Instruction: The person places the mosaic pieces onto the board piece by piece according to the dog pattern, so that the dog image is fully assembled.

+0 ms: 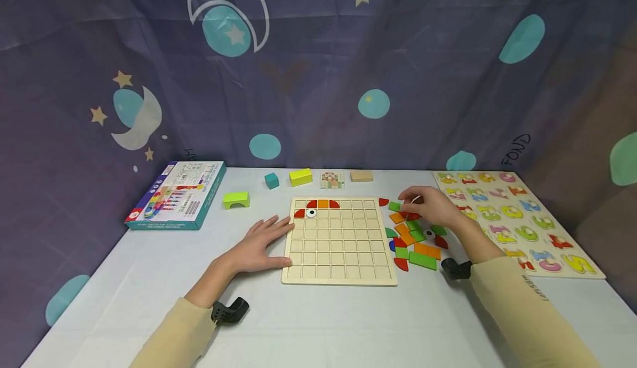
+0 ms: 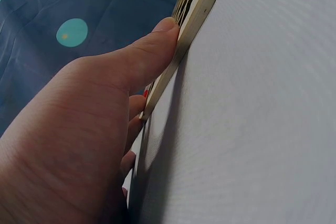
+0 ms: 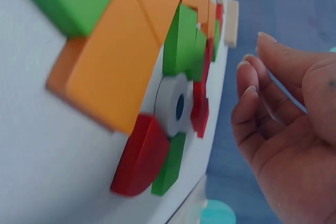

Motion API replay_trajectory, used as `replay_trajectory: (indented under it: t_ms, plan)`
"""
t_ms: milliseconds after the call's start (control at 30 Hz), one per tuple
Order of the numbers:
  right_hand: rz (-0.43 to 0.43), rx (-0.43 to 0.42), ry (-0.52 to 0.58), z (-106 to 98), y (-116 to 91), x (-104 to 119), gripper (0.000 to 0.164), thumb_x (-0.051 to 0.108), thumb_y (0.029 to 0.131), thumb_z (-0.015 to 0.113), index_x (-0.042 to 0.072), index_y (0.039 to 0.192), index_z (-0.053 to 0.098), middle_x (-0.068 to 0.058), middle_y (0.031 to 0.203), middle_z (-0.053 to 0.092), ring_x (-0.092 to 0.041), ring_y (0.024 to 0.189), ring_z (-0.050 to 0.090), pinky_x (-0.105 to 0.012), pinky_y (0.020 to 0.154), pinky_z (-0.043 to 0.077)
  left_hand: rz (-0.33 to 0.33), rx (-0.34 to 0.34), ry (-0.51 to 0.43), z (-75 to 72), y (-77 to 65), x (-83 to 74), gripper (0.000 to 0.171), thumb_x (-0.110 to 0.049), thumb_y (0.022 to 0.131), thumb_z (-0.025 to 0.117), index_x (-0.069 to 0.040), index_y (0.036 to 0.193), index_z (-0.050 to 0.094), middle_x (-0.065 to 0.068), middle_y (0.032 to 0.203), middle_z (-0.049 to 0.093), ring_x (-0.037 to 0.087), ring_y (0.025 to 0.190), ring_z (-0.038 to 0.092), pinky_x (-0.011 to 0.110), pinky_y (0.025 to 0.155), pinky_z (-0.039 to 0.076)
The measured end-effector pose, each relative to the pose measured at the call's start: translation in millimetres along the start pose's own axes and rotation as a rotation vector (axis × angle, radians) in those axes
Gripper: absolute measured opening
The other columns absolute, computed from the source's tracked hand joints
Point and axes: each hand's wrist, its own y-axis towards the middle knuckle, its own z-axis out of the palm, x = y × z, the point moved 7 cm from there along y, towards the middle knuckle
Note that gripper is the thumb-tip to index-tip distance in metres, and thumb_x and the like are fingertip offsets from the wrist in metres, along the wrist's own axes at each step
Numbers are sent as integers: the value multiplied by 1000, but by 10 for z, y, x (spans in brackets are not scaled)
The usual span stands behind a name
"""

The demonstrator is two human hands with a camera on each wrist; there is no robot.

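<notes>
At nine o'clock on the gridded board [image 1: 340, 245], the rim is touched by the spread left hand [image 1: 262, 245], apparently for steadiness. Colored pieces [image 1: 323, 204] are seated at eleven. A picture card [image 1: 332, 180] is laid at twelve, seemingly for easy viewing. Loose pieces [image 1: 423, 260] are scattered at three, presumably for reach; at two, the right hand [image 1: 432, 206] is held bent-fingered, thumb apart, nothing visibly pinched.

Board [image 1: 343, 246] came in pale tan, squared grid | top tiles [image 1: 323, 204] flashed red, orange, red | eye tile [image 1: 311, 213] showed white, dark-centred | loose pieces [image 1: 423, 260] blazed red, orange, green, a touch of blue | cube [image 1: 271, 180] gleamed teal, brick [image 1: 301, 177] yellow, arch [image 1: 236, 198] lime | curtain [image 1: 308, 31] ran purple-blue, teal-spotted
</notes>
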Motion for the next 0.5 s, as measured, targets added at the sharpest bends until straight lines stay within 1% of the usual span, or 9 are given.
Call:
replay_trajectory:
  t_ms: [133,267,500]
  plan:
    - [19,-10,4,-18,-5,-86,27,14,97,69,-1,120,68,-11,100,64,-31,94,58,-32,77,54,-2,-1,2,2,1,4,86,-57,86,72,-17,156,42,3,164,28,30,153,11,54,121,4]
    - [27,4,0,-19,-23,-133,24,13,97,69,-1,117,69,-11,98,65,-31,93,57,-31,76,54,6,-2,8,4,2,6,87,-57,86,72,-16,156,42,3,164,28,31,153,11,55,121,4]
    - [28,56,-42,1,-72,-154,21,5,95,70,-3,114,69,-11,99,66,-30,91,56,-38,83,53,16,-2,16,5,2,8,87,-58,86,71,-16,156,42,4,164,29,31,153,11,55,121,5]
